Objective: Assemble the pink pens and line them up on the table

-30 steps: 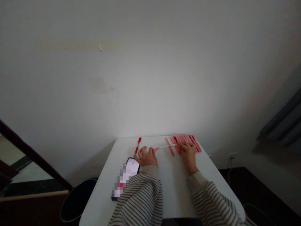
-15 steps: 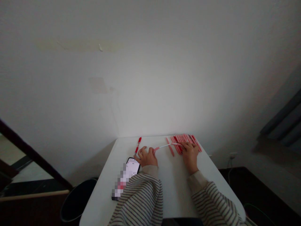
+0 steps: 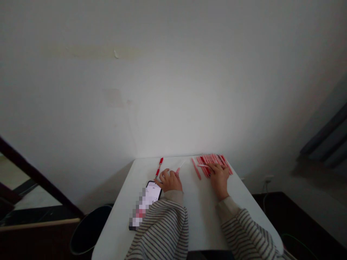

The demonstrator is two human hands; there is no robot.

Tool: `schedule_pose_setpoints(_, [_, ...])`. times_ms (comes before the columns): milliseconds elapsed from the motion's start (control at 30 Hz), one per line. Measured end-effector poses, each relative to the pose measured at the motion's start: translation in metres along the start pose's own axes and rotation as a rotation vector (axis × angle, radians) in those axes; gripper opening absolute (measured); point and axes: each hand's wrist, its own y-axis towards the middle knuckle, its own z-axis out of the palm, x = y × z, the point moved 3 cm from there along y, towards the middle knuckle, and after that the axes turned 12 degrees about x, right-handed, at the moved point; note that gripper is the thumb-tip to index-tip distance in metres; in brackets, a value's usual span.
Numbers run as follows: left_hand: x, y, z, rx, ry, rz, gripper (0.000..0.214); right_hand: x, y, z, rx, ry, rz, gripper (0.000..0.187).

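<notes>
My left hand (image 3: 170, 180) is closed around a pink pen piece (image 3: 178, 170), and a thin white refill (image 3: 182, 164) sticks out of it, slanting up to the right. My right hand (image 3: 220, 180) pinches a slim pale-pink pen part (image 3: 203, 165) that points left, over the row of pens. Between the two pieces there is a gap. A single pink pen (image 3: 196, 169) lies between my hands. Several pink and red pens (image 3: 213, 159) lie side by side by my right fingers, partly covered by them.
A red pen (image 3: 161, 161), apparently in sections, lies beyond my left hand on the white table (image 3: 200, 216). The phone (image 3: 154, 189) lies by my left wrist, its screen partly blurred out. A dark bin (image 3: 89, 227) stands left of the table; the wall (image 3: 173, 90) rises behind.
The white refill, which reached across to the part in my right hand, has come apart from it and swung upward with my left hand's piece. My right hand has stayed in place.
</notes>
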Motion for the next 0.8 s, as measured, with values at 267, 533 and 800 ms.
schedule_pose_setpoints(267, [-0.002,-0.002,0.001,-0.013,0.052,-0.025,0.032,0.005,-0.001,-0.001,-0.001,-0.002,0.02,0.031])
schedule_pose_setpoints(533, [-0.001,-0.003,0.006,0.161,0.094,-0.016,0.03,0.008,-0.002,-0.003,0.053,0.004,0.043,0.031])
schedule_pose_setpoints(800, [-0.001,-0.003,0.005,0.213,0.096,-0.031,0.033,0.011,-0.002,-0.004,0.044,-0.03,0.075,0.029])
